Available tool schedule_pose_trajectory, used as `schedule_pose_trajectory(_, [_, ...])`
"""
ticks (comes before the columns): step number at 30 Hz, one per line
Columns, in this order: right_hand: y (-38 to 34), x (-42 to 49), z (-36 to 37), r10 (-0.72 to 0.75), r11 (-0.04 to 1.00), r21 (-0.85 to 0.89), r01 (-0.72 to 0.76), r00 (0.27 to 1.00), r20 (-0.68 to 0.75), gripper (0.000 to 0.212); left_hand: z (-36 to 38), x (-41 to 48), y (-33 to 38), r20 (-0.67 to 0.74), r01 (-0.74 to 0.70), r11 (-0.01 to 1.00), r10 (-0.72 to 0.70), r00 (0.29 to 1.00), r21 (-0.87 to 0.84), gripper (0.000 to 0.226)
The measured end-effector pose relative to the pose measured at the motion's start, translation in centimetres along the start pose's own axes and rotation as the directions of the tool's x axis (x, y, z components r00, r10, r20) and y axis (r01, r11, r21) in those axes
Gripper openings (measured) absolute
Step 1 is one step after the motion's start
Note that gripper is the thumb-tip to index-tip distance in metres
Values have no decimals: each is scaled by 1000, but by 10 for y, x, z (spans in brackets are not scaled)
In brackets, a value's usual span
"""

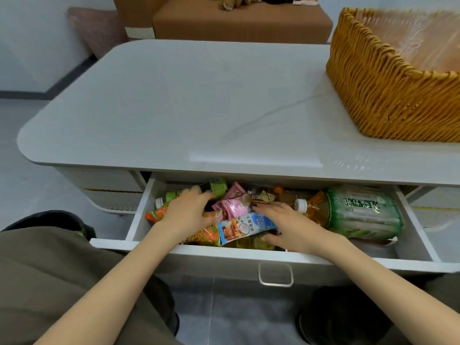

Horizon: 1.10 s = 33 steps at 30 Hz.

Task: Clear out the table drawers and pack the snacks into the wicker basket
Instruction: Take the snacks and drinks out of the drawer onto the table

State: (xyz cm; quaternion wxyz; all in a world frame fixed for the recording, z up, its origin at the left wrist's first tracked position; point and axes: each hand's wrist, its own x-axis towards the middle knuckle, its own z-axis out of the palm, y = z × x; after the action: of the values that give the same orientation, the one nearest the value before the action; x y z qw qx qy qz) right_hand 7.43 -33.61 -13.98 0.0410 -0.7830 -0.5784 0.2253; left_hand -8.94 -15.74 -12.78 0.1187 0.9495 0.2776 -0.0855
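The drawer of the table is found pulled out at the centre of the frame, its metal handle hanging on the front panel below. The drawer is seen to be filled with snacks and drinks: an orange packet at the left wall, a green packet towards the back, pink packets in the middle, a blue packet near the front, and a large green-labelled bottle laid on its side at the right. Both hands are placed inside the drawer. The left hand is laid over the heap at centre left with its fingers bent downward just beside the green packet; whether anything is pinched by it cannot be told. The right hand is rested on the heap with its fingers stretched nearly straight across the right end of the blue packet and its thumb spread apart at that packet's lower edge. The wicker basket is set on the table at the upper right of the frame, well apart from both hands; no snacks are visible in the part of its interior shown. A brown seat is noted behind the table, and a pink bin at the upper left.
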Motion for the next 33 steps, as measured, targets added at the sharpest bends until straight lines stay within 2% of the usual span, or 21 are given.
schedule_pose_trajectory(3, [1,5,3,13,997,-75,-13,1000,1,64,1,6,-13,277,-31,998,14,961,60,83])
schedule_pose_trajectory(5, [-2,6,3,13,994,-105,-15,1000,-26,54,2,7,-15,337,-56,995,23,941,89,93])
schedule_pose_trajectory(7, [-3,6,3,16,994,-109,-18,1000,-17,43,5,7,-15,331,-84,991,45,943,104,96])
schedule_pose_trajectory(10, [-1,4,5,-28,992,-126,23,999,-39,32,4,7,-12,283,-80,994,58,957,69,92])
schedule_pose_trajectory(13, [0,-2,-4,-25,999,-42,22,996,-82,30,-9,4,-7,227,-106,994,103,968,4,76])
schedule_pose_trajectory(16, [0,-11,-31,-31,980,190,58,989,-142,11,-38,-8,-4,163,-139,987,151,975,-83,65])
schedule_pose_trajectory(19, [-6,-23,-66,-36,867,470,166,961,-274,6,-70,-23,-2,87,-135,943,169,982,-304,60])
schedule_pose_trajectory(22, [-9,-23,-87,67,783,577,234,889,-452,15,-90,-25,4,-159,-130,859,58,986,-495,57])
schedule_pose_trajectory(24, [-4,-15,-89,174,770,595,229,822,-542,25,-90,-13,6,-327,-156,854,-17,945,-497,52])
schedule_pose_trajectory(26, [4,-5,-84,260,766,613,192,780,-570,35,-83,3,6,-403,-137,849,-96,910,-511,50])
schedule_pose_trajectory(28, [13,2,-77,313,780,611,136,760,-570,42,-74,17,3,-398,-101,802,-179,900,-589,57])
schedule_pose_trajectory(30, [18,3,-72,320,823,563,82,751,-577,47,-69,24,2,-335,-78,731,-212,918,-678,66])
schedule_pose_trajectory(33, [18,-1,-66,313,911,409,-47,725,-614,44,-67,23,2,-318,-80,756,-175,932,-650,68])
